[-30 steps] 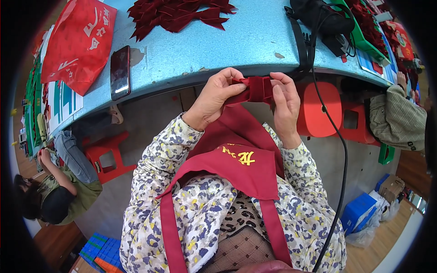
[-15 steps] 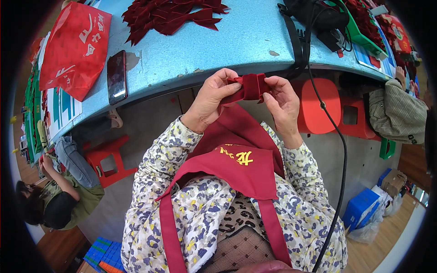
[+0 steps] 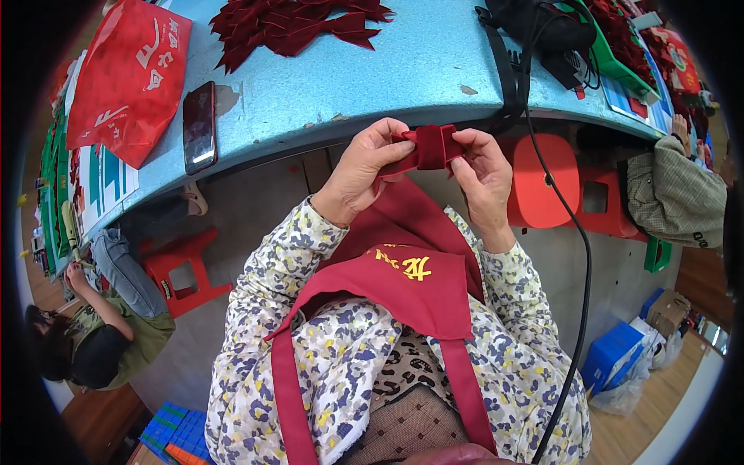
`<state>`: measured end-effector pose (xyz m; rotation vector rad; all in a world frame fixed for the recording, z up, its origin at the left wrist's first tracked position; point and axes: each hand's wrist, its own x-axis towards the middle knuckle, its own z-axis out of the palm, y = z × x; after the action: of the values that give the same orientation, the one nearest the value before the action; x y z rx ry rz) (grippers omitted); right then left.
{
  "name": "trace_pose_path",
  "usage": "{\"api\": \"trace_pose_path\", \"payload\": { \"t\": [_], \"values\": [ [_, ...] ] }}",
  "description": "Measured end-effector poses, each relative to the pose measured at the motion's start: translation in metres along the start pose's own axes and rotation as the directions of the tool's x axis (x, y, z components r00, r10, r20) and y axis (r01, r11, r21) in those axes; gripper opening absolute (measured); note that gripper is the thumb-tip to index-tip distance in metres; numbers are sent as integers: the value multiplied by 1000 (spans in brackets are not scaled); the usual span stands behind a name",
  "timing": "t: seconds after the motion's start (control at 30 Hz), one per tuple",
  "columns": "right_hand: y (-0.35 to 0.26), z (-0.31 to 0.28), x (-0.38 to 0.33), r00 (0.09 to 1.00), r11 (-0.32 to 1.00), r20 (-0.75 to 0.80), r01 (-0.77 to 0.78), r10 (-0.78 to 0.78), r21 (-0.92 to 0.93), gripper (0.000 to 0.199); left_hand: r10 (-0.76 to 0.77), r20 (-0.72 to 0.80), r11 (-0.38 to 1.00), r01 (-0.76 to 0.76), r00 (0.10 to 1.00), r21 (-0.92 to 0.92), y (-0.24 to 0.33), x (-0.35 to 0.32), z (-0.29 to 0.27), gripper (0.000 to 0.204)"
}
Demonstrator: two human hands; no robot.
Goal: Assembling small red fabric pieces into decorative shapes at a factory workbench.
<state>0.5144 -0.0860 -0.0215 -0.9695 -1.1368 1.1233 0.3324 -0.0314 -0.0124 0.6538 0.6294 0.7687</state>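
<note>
A dark red velvet ribbon bow [image 3: 432, 147] is stretched between my two hands, just off the near edge of the table. My left hand [image 3: 364, 167] pinches its left end between thumb and fingers. On the other end, my right hand [image 3: 483, 172] grips with thumb and forefinger. A wider band wraps the middle of the bow. Farther up on the table lies a pile of similar dark red velvet bows [image 3: 298, 27].
A blue table [image 3: 372, 77] curves ahead of me. On it are a red bag [image 3: 128, 85], a phone [image 3: 200, 128] and a green tray [image 3: 612, 54]. A black cable [image 3: 585, 271] hangs down at my right. Red stools [image 3: 542, 182] stand below, and people sit on both sides.
Both hands keep their hold on the bow, with only a tiny shift of the fingers. The view has moved slightly.
</note>
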Motion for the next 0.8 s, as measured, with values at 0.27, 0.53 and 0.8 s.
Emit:
{"api": "trace_pose_path", "payload": {
  "t": [0.27,0.53,0.8],
  "values": [
    [16,0,0,966,850,8,233,-260,-473,31,83,6,997,-83,997,2,-3,-5,6,14],
    [7,16,11,897,850,45,432,-440,-304,26,19,57,999,-21,998,26,-3,-9,1,17],
    [22,18,4,875,746,233,484,-426,-458,29,268,55,949,-274,962,157,-12,-13,-5,19]
  ]
}}
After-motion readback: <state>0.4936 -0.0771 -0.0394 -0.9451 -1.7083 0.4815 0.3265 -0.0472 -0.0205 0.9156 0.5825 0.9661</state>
